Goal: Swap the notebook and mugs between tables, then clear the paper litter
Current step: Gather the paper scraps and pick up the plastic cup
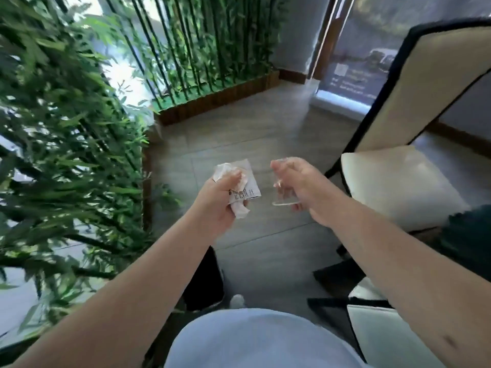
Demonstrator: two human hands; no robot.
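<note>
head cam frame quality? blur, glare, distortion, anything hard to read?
Head view: motion blur smears the bamboo plants on the left; wide-angle bending bows the chair back and the forearms. Bright backlight blows out behind the stems. The left hand grips crumpled paper, its print unreadable. The right hand holds a clear glass, nearly lost against the grey floor.

white printed paper [243, 187], cream black-edged chair [398, 181]
</note>
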